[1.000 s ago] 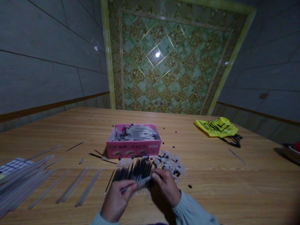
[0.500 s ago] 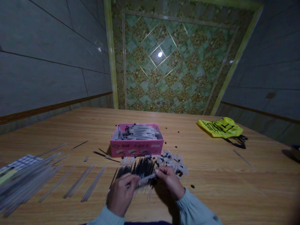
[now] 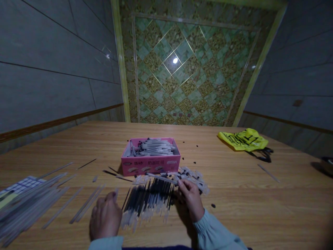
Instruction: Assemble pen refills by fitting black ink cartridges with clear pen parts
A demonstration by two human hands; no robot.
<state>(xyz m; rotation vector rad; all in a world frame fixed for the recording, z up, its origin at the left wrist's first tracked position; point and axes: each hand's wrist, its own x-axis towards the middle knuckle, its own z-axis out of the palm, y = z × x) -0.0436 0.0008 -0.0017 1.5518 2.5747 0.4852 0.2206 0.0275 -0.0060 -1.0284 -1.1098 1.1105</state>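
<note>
My right hand (image 3: pixel 191 197) pinches the right end of a slim clear pen (image 3: pixel 163 178), which points left in front of the pink box (image 3: pixel 151 166). To the left, my left hand (image 3: pixel 106 213) is curled over a clear pen barrel (image 3: pixel 116 191) on the table; only the barrel's tip shows past the fingers. Between my hands lies a spread row of black-and-clear pen refills (image 3: pixel 145 198). Loose clear pen caps (image 3: pixel 194 178) are heaped by my right hand. Inside the box are many pens (image 3: pixel 156 147).
More clear barrels (image 3: pixel 33 205) lie in a bundle on the left, beside a blue checked item (image 3: pixel 24 184). A yellow bag (image 3: pixel 243 139) with black straps is at the back right. One clear stick (image 3: pixel 268 173) and small black plugs (image 3: pixel 213 205) lie scattered on the wooden table.
My left hand has let go of the pen and moved left onto the loose barrels. My right hand keeps the pen, now raised slightly and pointing left over the refills.
</note>
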